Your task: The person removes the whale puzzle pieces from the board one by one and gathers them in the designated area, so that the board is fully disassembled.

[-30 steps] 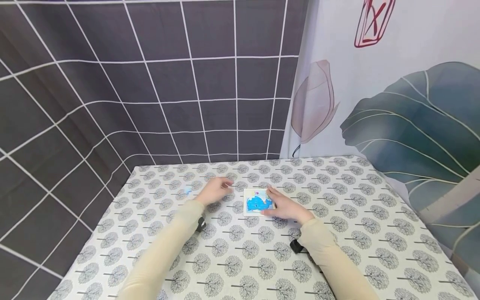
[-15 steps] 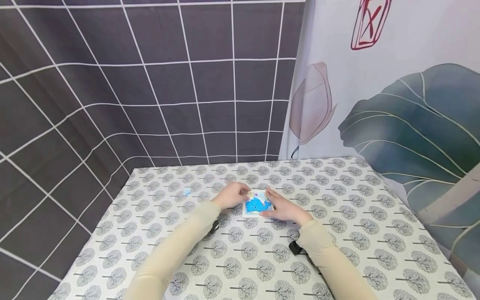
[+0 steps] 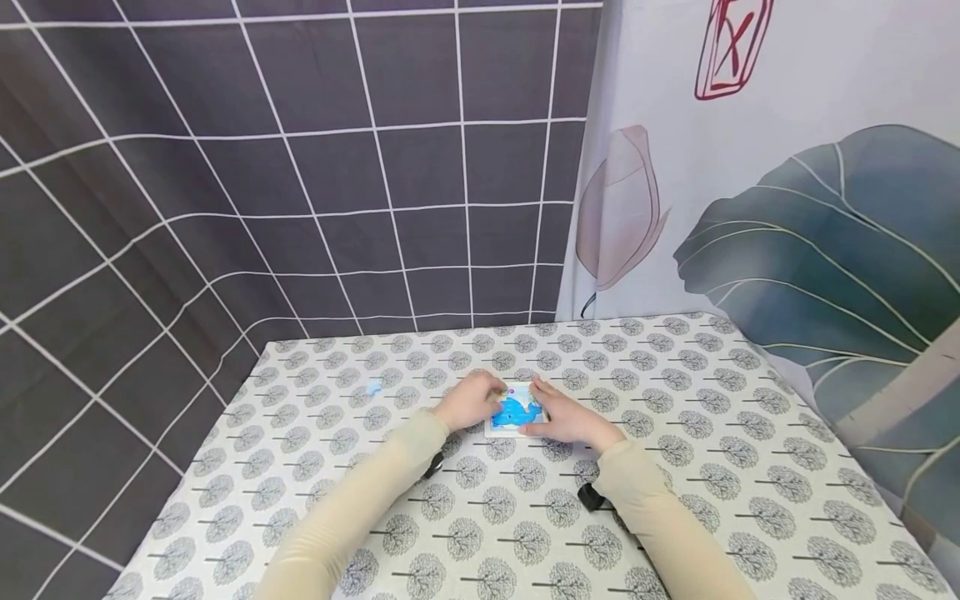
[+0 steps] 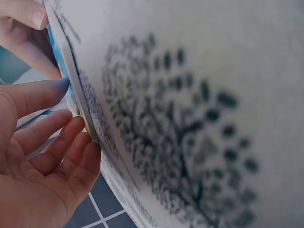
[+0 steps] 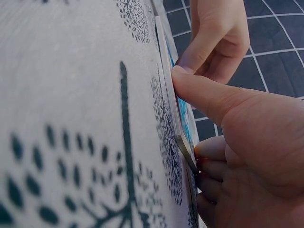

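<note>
A small framed jigsaw puzzle (image 3: pixel 517 412) with a blue whale picture lies flat on the tree-print cloth. My left hand (image 3: pixel 470 400) is at its left side. In the left wrist view, the thumb (image 4: pixel 50 92) touches the picture face and the loosely bent fingers (image 4: pixel 71 152) reach the frame's edge; I see no piece between them. My right hand (image 3: pixel 572 417) holds the puzzle's right side. Seen from the right wrist, its thumb (image 5: pixel 204 92) is on the near edge and the fingers (image 5: pixel 211 164) are at the side edge. Both hands partly cover the picture.
A small light-blue piece (image 3: pixel 373 387) lies on the tablecloth (image 3: pixel 465 533), left of the puzzle. Behind the table hangs a dark grid curtain (image 3: pixel 420 175), with a pale curtain of leaf prints (image 3: pixel 817 225) to the right.
My left hand has moved right from the bare cloth onto the left part of the puzzle. The right hand and the puzzle have stayed in place.
</note>
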The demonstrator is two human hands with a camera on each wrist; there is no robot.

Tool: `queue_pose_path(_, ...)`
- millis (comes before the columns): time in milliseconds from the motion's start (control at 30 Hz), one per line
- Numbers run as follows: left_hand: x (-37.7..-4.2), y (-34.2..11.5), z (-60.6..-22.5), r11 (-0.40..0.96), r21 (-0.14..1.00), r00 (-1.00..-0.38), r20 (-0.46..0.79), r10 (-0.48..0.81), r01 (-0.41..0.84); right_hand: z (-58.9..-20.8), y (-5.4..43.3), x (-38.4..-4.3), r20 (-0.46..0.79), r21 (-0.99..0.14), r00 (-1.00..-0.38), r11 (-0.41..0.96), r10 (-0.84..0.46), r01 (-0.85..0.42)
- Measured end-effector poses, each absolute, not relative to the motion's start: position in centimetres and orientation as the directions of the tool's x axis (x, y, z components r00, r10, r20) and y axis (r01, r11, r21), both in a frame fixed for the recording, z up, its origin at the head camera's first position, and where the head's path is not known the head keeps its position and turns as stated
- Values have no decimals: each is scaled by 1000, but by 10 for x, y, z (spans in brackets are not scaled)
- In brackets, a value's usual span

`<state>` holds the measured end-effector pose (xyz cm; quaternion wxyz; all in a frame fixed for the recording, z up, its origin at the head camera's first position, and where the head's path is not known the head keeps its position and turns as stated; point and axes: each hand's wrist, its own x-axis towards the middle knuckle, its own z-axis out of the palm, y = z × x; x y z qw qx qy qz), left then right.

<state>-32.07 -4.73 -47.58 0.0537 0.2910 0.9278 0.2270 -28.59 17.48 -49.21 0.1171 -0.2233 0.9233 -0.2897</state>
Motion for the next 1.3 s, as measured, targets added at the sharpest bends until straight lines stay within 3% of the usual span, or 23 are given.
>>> queue_pose_path(600, -320, -45, -472, 731, 434, -822, 44, 567, 527, -487, 172, -284, -76, -603, -874, 721, -479, -342)
queue_pose_path(900, -321, -44, -477, 735, 461, -837, 29, 547, 497, -483, 167, -278, -77, -468, -890, 804, -450, -366)
queue_pose_path(1300, -324, -43, -479, 734, 481, -838, 5, 545, 480, -481, 166, -275, -65, -469, -890, 801, -451, -371)
